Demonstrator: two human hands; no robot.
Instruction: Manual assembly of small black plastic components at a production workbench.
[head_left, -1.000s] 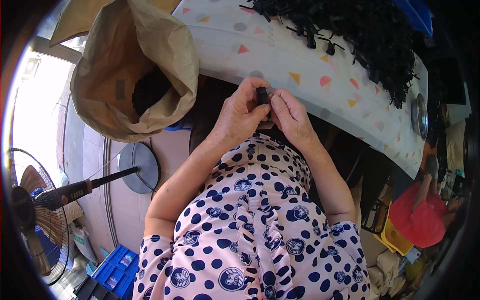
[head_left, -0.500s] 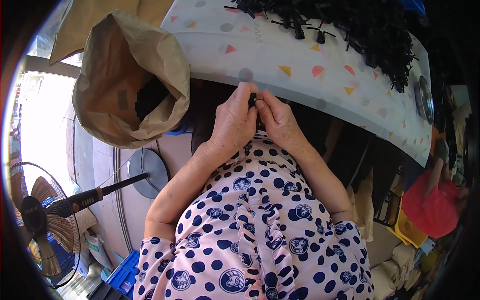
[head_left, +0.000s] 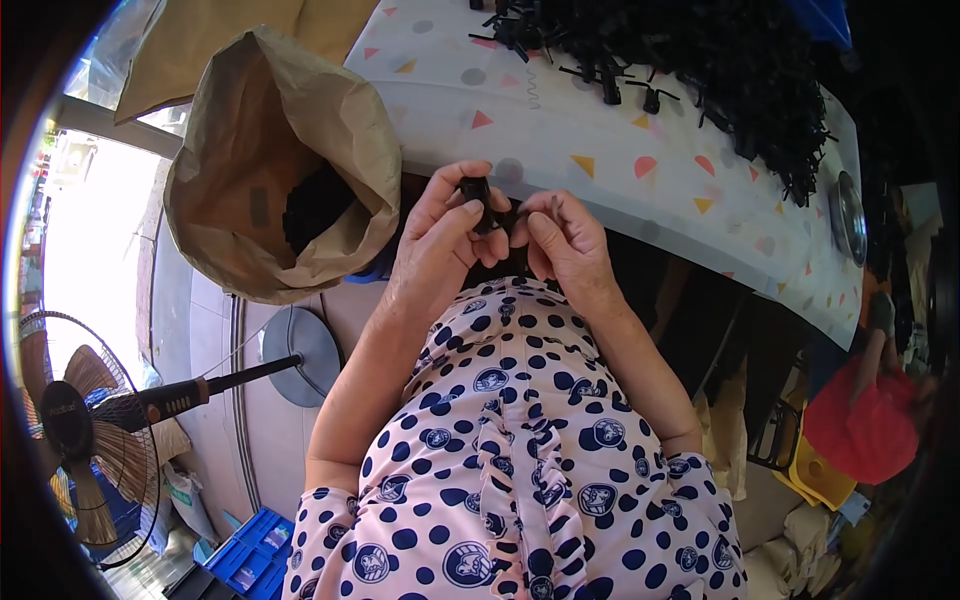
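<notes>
Between the thumb and fingers of my left hand (head_left: 428, 240) is a small black plastic piece (head_left: 476, 192), held upright just off the table's near edge. My right hand (head_left: 578, 250) is beside it, thumb and forefinger pinched together; whatever lies in that pinch is too small to name. A heap of similar black pieces (head_left: 720, 70), some with thin prongs, covers the far right of the table (head_left: 540, 135). Left of my hands stands an open brown paper bag (head_left: 345, 110) with a dark mass of black pieces (head_left: 318, 208) inside.
A round metal dish (head_left: 849, 222) sits at the table's right end. On the left are a standing fan (head_left: 70, 420), its round base (head_left: 290, 355) and a blue crate (head_left: 255, 550). At far right, a person in red (head_left: 860, 415) is near a yellow container (head_left: 815, 470).
My hands have moved apart from their close grip. The left has turned and raised the black piece into plain view; the right has drawn a little to the right. The whole view has shifted slightly.
</notes>
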